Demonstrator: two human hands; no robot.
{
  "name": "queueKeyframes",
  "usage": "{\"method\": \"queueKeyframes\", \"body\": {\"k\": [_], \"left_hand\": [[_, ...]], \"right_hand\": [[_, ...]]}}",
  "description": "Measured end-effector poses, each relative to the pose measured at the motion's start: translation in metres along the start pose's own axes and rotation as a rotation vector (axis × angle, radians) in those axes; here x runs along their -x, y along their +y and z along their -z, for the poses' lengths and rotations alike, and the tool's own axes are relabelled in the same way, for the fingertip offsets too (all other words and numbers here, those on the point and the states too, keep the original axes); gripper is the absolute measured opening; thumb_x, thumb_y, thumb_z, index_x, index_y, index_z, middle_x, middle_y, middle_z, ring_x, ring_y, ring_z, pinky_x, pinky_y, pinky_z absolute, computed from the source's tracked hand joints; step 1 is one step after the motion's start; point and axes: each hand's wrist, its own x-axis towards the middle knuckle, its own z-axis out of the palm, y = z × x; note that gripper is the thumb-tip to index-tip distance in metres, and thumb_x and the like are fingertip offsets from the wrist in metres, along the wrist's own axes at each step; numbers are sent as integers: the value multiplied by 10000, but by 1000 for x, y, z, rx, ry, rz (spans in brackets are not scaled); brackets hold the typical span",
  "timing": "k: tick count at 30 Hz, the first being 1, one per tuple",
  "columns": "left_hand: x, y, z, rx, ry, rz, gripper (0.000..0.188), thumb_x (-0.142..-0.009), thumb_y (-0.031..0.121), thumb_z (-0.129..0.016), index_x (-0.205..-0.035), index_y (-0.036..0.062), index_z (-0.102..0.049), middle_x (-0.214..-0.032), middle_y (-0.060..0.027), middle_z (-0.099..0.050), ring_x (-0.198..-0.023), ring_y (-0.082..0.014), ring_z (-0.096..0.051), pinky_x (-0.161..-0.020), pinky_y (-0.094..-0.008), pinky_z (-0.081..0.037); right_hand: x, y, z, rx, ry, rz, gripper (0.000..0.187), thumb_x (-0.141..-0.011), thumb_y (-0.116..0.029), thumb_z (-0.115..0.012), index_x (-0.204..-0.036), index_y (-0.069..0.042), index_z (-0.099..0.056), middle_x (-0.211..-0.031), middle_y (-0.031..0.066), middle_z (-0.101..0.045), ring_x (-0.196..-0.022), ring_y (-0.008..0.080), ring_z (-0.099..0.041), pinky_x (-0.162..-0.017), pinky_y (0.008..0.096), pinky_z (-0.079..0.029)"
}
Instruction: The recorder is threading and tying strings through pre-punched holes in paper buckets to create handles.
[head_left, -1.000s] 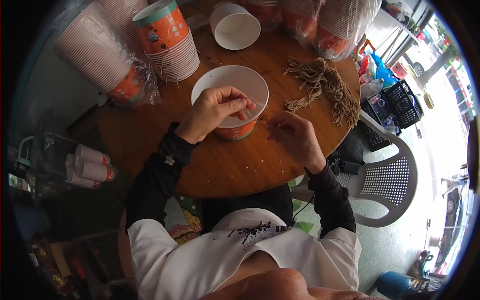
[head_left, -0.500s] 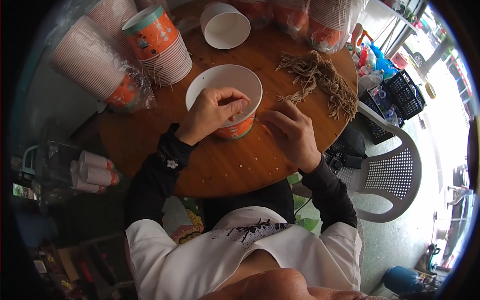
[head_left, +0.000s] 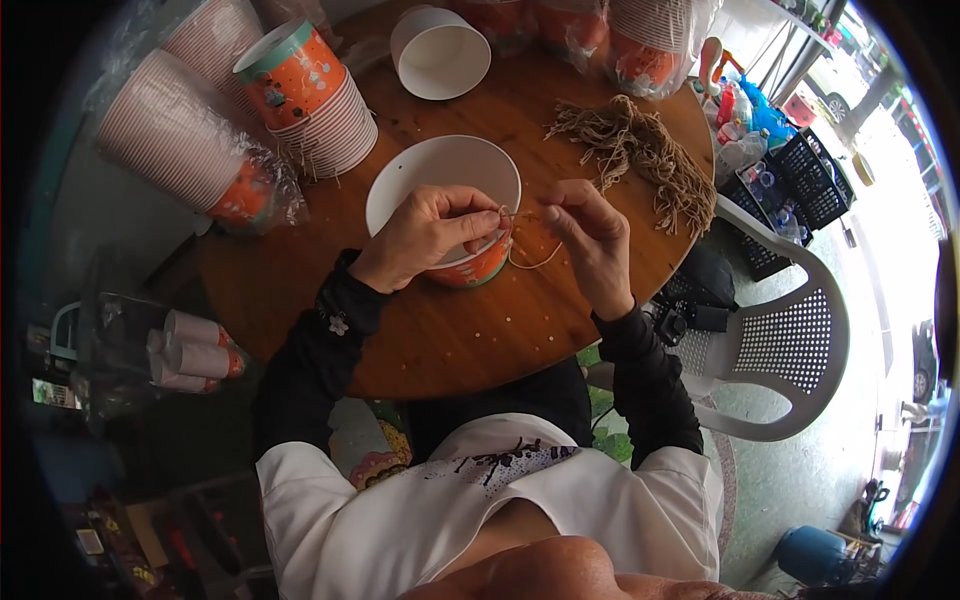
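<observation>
Layout Check: Work Area

A tub [head_left: 405,185] stands on the table [head_left: 430,355], before the person [head_left: 420,490]. Behind it — a second tub [head_left: 440,62], tipped. Tub stack [head_left: 322,120]: behind and to the left; bagged stacks [head_left: 165,140] farther left. Cord bundle [head_left: 645,155]: right, near the table's edge. More bagged stacks [head_left: 650,30] line the far side, rightward. Chair [head_left: 790,340]: right of the table — crates [head_left: 815,185] behind it.

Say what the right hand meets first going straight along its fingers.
The right hand would probably brush the thin tan cord held by the left hand, then that hand; depth is unclear.
</observation>
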Motion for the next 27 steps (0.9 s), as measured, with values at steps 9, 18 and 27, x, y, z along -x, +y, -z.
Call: {"method": "queueKeyframes", "body": {"k": [9,18,27], "left_hand": [[-2,-3,-1,-44,-10,2,175,-945,133,-630,-1021,-17,-680,-791,12,-640,-682,-38,-524,-632,-195,-438],[3,5,-11,-190,76,-21,126,-915,110,-666,-1004,21,-657,-895,22,-652,-843,-43,-602,-753,-197,-487],[7,2,2,-237,98,46,126,-930,138,-642,-993,34,-614,-871,-12,-655,-699,-54,-568,-651,-196,-475]], "right_hand": [[-1,2,-2,18,-112,113,167,-847,-27,-718,-1007,-12,-674,-898,21,-616,-864,91,-589,-767,238,-477],[-5,-9,-9,452,12,219,91,-844,-47,-690,-886,-15,-616,-824,69,-600,-751,170,-585,-705,284,-467],[-12,-27,-4,609,-13,283,94,-840,-44,-683,-894,-24,-609,-839,84,-586,-740,226,-582,-673,316,-465]]}}
